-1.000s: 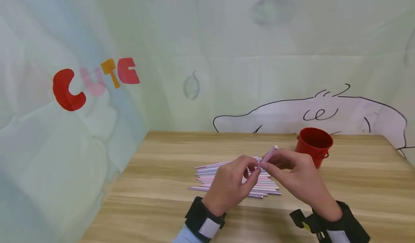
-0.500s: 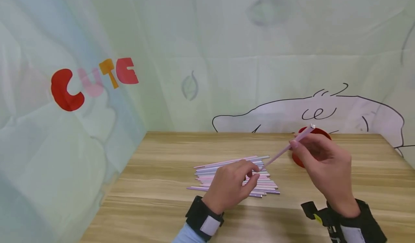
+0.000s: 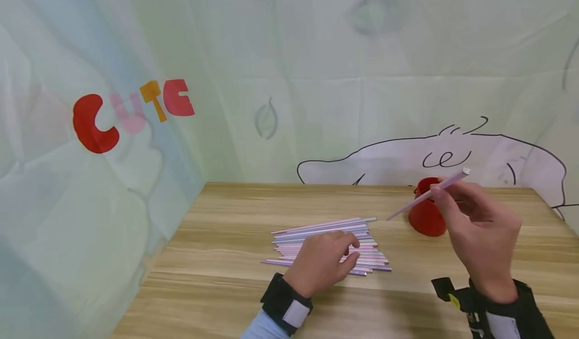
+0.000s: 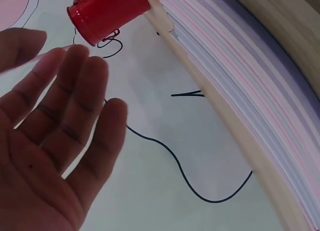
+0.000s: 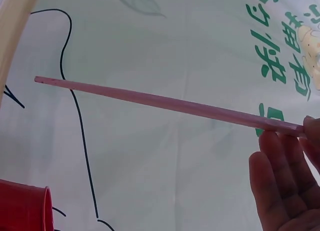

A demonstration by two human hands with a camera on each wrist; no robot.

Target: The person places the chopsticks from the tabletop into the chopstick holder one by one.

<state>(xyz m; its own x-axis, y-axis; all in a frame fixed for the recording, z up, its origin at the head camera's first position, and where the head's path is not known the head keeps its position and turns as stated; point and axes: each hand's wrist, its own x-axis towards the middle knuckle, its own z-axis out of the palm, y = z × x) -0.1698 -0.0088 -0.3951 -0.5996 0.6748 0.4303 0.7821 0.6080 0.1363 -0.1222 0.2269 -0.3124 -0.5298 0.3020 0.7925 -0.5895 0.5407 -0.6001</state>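
Note:
My right hand (image 3: pixel 486 231) pinches a slim pink stick (image 3: pixel 409 206) between thumb and fingertips, in front of the red bucket (image 3: pixel 425 219). The stick slants, its thin end down to the left and a whitish end poking up past the fingers. In the right wrist view it stretches long and straight from the fingertips. My left hand (image 3: pixel 322 262) lies over a row of pastel sticks (image 3: pixel 373 256), its fingers loosely bent with nothing between them. Part of that row is hidden beneath this hand. The left wrist view shows the palm and bent fingers.
A wooden table (image 3: pixel 226 288) carries everything. Its back edge meets a printed cloth backdrop (image 3: pixel 253 52), which also runs down the left side. The bucket stands near the back right, its right part hidden by the right hand.
My right hand has moved right and drawn the pink stick away from my left hand, which has let go of it. The stick now passes in front of the bucket. My left hand has barely moved.

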